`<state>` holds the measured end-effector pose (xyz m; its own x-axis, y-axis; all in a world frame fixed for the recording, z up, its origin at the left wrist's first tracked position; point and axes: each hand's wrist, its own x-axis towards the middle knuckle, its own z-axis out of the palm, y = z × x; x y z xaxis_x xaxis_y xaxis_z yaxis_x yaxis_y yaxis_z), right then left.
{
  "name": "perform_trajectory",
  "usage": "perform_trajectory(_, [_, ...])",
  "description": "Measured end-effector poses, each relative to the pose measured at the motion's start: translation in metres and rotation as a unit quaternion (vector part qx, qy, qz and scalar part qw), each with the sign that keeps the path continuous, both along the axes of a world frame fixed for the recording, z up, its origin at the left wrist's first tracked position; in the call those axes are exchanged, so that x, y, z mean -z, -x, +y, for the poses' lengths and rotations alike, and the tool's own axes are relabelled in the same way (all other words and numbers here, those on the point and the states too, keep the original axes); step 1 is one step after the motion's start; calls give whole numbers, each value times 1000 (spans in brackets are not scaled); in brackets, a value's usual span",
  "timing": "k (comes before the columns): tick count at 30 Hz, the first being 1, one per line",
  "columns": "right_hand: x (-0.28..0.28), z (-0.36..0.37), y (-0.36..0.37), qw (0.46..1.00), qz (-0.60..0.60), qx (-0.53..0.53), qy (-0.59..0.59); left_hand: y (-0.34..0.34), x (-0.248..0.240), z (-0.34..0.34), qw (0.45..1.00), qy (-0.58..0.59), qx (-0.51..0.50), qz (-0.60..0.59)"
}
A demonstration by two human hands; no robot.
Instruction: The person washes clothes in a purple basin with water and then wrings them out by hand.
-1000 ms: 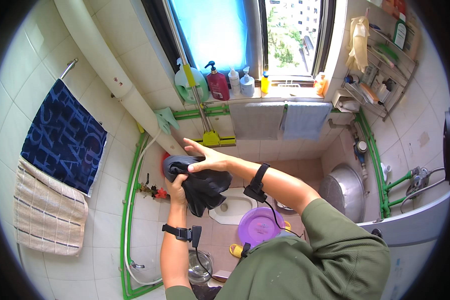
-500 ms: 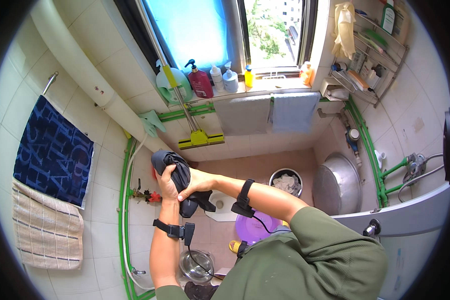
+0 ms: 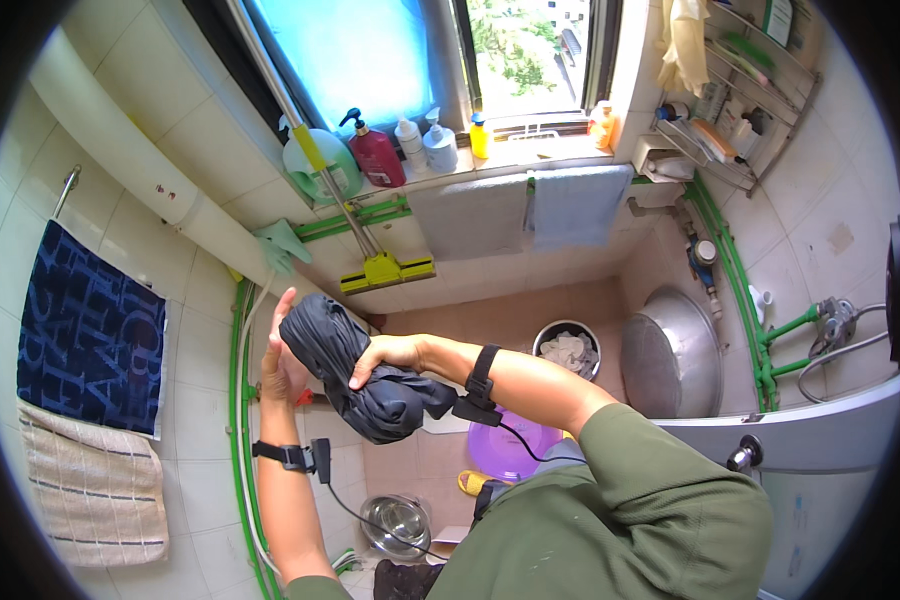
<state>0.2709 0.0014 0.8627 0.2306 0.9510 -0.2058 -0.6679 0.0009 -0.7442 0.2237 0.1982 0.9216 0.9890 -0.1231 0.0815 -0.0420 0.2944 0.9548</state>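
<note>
A dark grey bunched piece of clothing [image 3: 332,345] hangs in the air in front of me, folded and twisted. Which garment it is cannot be made out. My right hand [image 3: 392,356] grips its right side, thumb across the fabric. To the left of the bundle, my left hand [image 3: 282,362] has its fingers stretched out and its palm facing the cloth. The fingers are off the fabric at the top; whether the palm touches it is hard to tell. Black straps with small boxes and cables sit on both forearms.
Below are a purple basin [image 3: 510,445], a clear bowl [image 3: 398,522], a bucket with white cloth [image 3: 568,352] and a large metal basin [image 3: 672,355]. A yellow-green mop [image 3: 385,272] leans at the window wall. Green pipes [image 3: 242,440] and towels [image 3: 95,330] line the left wall.
My left hand has let go and opened out to the left. The clothing bundle has spread wider and shifted slightly left, still in my right hand. The view has moved a little.
</note>
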Motion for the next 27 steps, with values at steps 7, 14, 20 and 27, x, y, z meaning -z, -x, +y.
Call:
perform_trajectory(7, [18,10,7,990,112,-42,-80,-17,7,-23,971,201,129,15])
perform_trajectory(14, [-5,24,-9,971,-223,20,84,-23,11,-9,984,-86,-119,102])
perform_trajectory(20, [40,62,-24,862,-404,115,284,-56,71,0,909,-316,-267,44])
perform_trajectory(27, [44,70,-18,785,-445,130,411,-62,93,-15,810,-448,-370,76])
